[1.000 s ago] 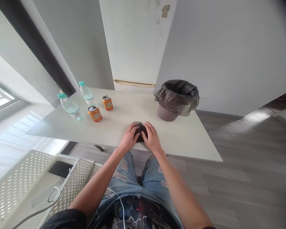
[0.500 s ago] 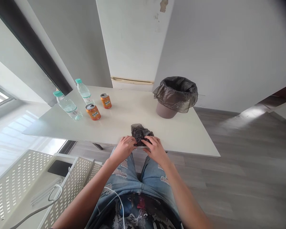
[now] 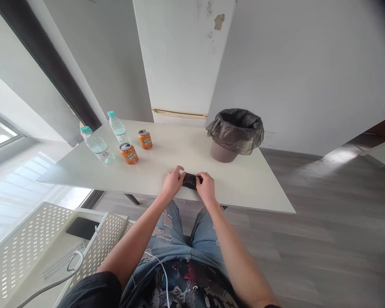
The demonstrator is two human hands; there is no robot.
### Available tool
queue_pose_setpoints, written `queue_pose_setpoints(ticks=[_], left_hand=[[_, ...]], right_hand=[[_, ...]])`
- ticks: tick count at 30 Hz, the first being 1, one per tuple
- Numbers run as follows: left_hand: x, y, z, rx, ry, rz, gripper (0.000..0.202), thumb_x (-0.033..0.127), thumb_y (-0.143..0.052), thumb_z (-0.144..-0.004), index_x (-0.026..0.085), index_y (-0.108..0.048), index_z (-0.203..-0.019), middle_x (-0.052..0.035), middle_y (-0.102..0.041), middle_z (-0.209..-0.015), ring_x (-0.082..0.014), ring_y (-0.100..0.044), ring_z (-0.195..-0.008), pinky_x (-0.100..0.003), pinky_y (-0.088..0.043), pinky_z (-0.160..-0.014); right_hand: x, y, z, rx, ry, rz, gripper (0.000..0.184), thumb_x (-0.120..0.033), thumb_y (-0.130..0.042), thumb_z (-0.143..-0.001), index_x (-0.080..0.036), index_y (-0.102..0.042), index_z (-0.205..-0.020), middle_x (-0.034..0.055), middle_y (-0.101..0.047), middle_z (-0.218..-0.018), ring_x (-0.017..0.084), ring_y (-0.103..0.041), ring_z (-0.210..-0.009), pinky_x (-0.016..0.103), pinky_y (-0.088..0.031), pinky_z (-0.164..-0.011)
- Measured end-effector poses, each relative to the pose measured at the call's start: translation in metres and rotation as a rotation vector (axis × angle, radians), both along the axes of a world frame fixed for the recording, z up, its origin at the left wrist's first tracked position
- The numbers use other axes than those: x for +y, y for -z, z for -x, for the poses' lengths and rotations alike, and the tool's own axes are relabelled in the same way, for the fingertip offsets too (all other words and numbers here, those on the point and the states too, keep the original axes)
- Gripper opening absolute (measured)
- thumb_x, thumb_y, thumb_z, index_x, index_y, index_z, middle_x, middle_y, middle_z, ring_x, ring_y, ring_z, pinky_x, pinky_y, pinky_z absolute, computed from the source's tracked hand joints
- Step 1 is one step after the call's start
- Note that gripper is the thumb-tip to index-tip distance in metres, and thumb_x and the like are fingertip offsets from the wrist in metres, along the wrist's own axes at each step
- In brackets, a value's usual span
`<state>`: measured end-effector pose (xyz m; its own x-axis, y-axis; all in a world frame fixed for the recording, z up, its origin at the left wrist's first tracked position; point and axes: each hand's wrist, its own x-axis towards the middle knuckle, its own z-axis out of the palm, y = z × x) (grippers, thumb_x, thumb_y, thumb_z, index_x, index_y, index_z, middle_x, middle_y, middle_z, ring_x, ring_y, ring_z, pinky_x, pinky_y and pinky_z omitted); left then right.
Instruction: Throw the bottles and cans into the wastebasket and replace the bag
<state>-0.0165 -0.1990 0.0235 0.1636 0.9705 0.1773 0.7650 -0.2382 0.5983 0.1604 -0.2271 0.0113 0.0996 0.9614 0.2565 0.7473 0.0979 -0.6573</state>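
A black plastic bag (image 3: 189,181), gathered into a short, narrow strip, lies between my two hands near the front edge of the white table (image 3: 244,188). My left hand (image 3: 173,182) closes on its left end with the thumb, while the index finger sticks out above. At the right end, my right hand (image 3: 205,185) pinches the bag with bent fingers. Behind and to the right stands a brown trash bin (image 3: 223,153), lined with another dark, see-through bag (image 3: 244,139) folded over its rim.
On the table's left side stand two clear bottles with teal caps (image 3: 98,145) (image 3: 118,129) and two orange cans (image 3: 128,154) (image 3: 145,140). A white perforated rack (image 3: 25,244) holding a black phone-like slab (image 3: 82,228) is at lower left. A white cable (image 3: 162,269) crosses my lap.
The bag went from a loose crumpled heap to a compact strip. Both my hands moved slightly forward from the table edge, and the bag is now held between them.
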Motion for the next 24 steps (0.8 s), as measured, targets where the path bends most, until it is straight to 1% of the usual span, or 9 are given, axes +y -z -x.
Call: queue_pose_setpoints(ticks=[2,3,5,6,9,11,15,19,24], left_hand=[[0.0,0.0,-0.004,0.07,-0.005,-0.136,0.034,0.034,-0.041,-0.109,0.019,-0.062,-0.131,-0.0098,-0.073,-0.1,-0.0247,-0.071,-0.092,-0.035,-0.053,-0.083],[-0.002,0.002,-0.005,0.117,0.044,-0.218,0.038,0.033,-0.038,-0.11,0.018,-0.061,-0.136,-0.0148,-0.072,-0.121,-0.0272,-0.07,-0.11,-0.039,-0.053,-0.095],[-0.009,0.007,-0.008,0.226,0.23,-0.33,0.046,0.034,-0.035,-0.111,0.015,-0.056,-0.148,-0.0187,-0.056,-0.154,-0.0315,-0.054,-0.143,-0.047,-0.044,-0.117],[-0.012,0.011,-0.009,0.285,0.333,-0.336,0.051,0.034,-0.034,-0.111,0.013,-0.051,-0.154,-0.0187,-0.048,-0.162,-0.0327,-0.044,-0.152,-0.049,-0.037,-0.123],[-0.016,0.023,-0.009,0.434,0.481,-0.259,0.058,0.028,-0.032,-0.11,0.004,-0.041,-0.162,-0.0205,-0.04,-0.169,-0.0349,-0.029,-0.162,-0.053,-0.027,-0.131],[-0.015,0.029,-0.009,0.485,0.472,-0.213,0.059,0.023,-0.031,-0.108,0.002,-0.04,-0.162,-0.0204,-0.038,-0.17,-0.0354,-0.028,-0.162,-0.054,-0.028,-0.131],[-0.014,0.033,-0.008,0.522,0.446,-0.207,0.061,0.021,-0.032,-0.107,0.001,-0.038,-0.164,-0.02,-0.034,-0.171,-0.0341,-0.027,-0.163,-0.052,-0.025,-0.133],[-0.017,0.034,-0.009,0.53,0.421,-0.204,0.063,0.021,-0.034,-0.105,0.004,-0.034,-0.166,-0.0193,-0.029,-0.173,-0.0331,-0.024,-0.164,-0.053,-0.025,-0.133],[-0.018,0.035,-0.009,0.507,0.415,-0.18,0.063,0.022,-0.035,-0.106,0.004,-0.034,-0.167,-0.0193,-0.029,-0.173,-0.033,-0.024,-0.164,-0.051,-0.027,-0.132]], right_hand=[[0.0,0.002,0.001,-0.037,0.024,-0.01,0.029,-0.018,-0.042,-0.097,-0.017,-0.07,-0.105,0.0145,-0.07,-0.107,0.025,-0.068,-0.091,0.036,-0.056,-0.082],[-0.001,0.002,0.002,-0.056,0.034,-0.021,0.032,-0.017,-0.04,-0.097,-0.016,-0.069,-0.11,0.016,-0.069,-0.111,0.026,-0.068,-0.096,0.037,-0.055,-0.086],[-0.005,0.002,0.003,-0.095,0.038,-0.052,0.039,-0.016,-0.035,-0.101,-0.014,-0.066,-0.124,0.0194,-0.066,-0.124,0.028,-0.064,-0.113,0.04,-0.052,-0.1],[-0.007,0.002,0.004,-0.117,0.021,-0.064,0.043,-0.017,-0.032,-0.103,-0.013,-0.065,-0.131,0.0203,-0.064,-0.131,0.029,-0.061,-0.123,0.042,-0.049,-0.107],[-0.009,0.004,0.009,-0.21,-0.11,-0.047,0.051,-0.025,-0.027,-0.109,-0.012,-0.058,-0.148,0.0177,-0.057,-0.153,0.027,-0.048,-0.145,0.043,-0.037,-0.123],[-0.009,0.007,0.011,-0.267,-0.176,0.0,0.055,-0.032,-0.026,-0.111,-0.011,-0.053,-0.154,0.0158,-0.051,-0.161,0.027,-0.042,-0.153,0.047,-0.03,-0.128],[-0.009,0.009,0.014,-0.335,-0.188,0.084,0.062,-0.039,-0.018,-0.113,-0.012,-0.041,-0.164,0.0136,-0.041,-0.17,0.026,-0.033,-0.16,0.057,-0.018,-0.132],[-0.011,0.005,0.014,-0.432,-0.188,0.177,0.066,-0.042,-0.012,-0.113,-0.012,-0.029,-0.169,0.011,-0.029,-0.175,0.022,-0.024,-0.164,0.054,-0.013,-0.134],[-0.011,0.002,0.013,-0.459,-0.206,0.22,0.068,-0.044,-0.011,-0.113,-0.011,-0.024,-0.171,0.0093,-0.022,-0.177,0.021,-0.019,-0.166,0.053,-0.012,-0.135]])
